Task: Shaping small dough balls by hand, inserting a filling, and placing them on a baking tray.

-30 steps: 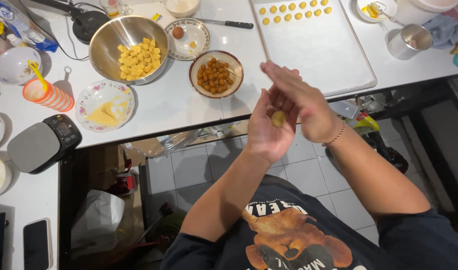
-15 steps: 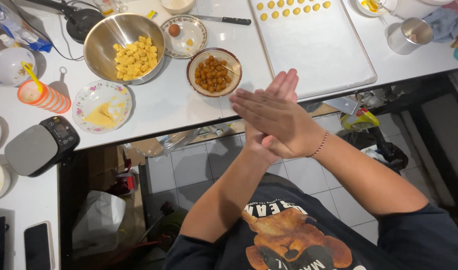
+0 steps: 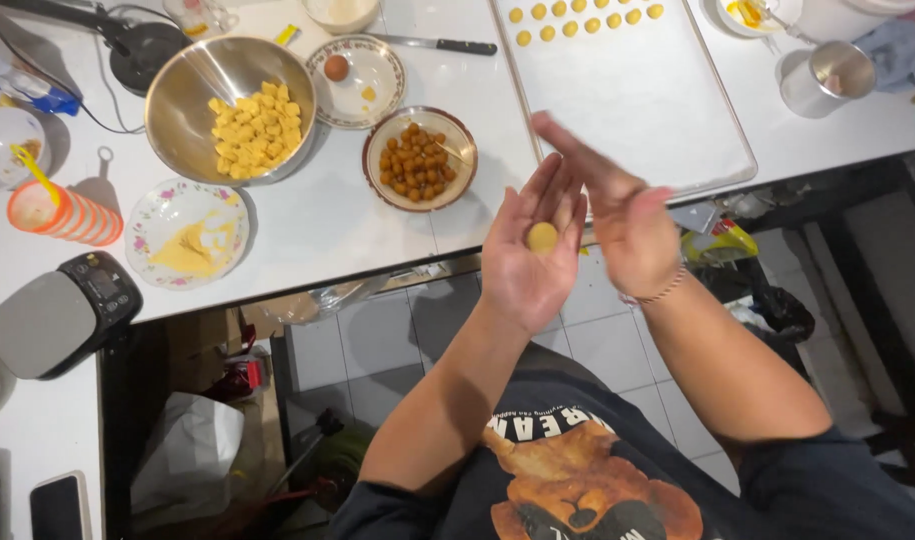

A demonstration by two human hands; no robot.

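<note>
A small yellow dough ball (image 3: 542, 237) lies on the open palm of my left hand (image 3: 525, 262), held in front of the white counter's edge. My right hand (image 3: 622, 215) hovers flat just to the right of it, fingers stretched, palm turned toward the left one, slightly blurred. Behind the hands sits a brown-rimmed bowl (image 3: 447, 195) of orange-brown filling balls. A steel bowl (image 3: 177, 90) with yellow dough pieces stands further left. A baking tray (image 3: 647, 110) at the back right carries a row of shaped yellow balls (image 3: 582, 14).
On the counter: a floral plate (image 3: 157, 215) with yellow dough scraps, a plate with an egg (image 3: 362, 70), a knife (image 3: 442, 44), an orange cup stack (image 3: 62, 212), a metal cup (image 3: 827, 78), a kitchen scale (image 3: 62, 312). A phone (image 3: 57, 508) lies bottom left. Tiled floor below.
My hands were pressed flat together over the dough half a second ago. Now the right hand has slid off to the right, uncovering the round ball on my left palm.
</note>
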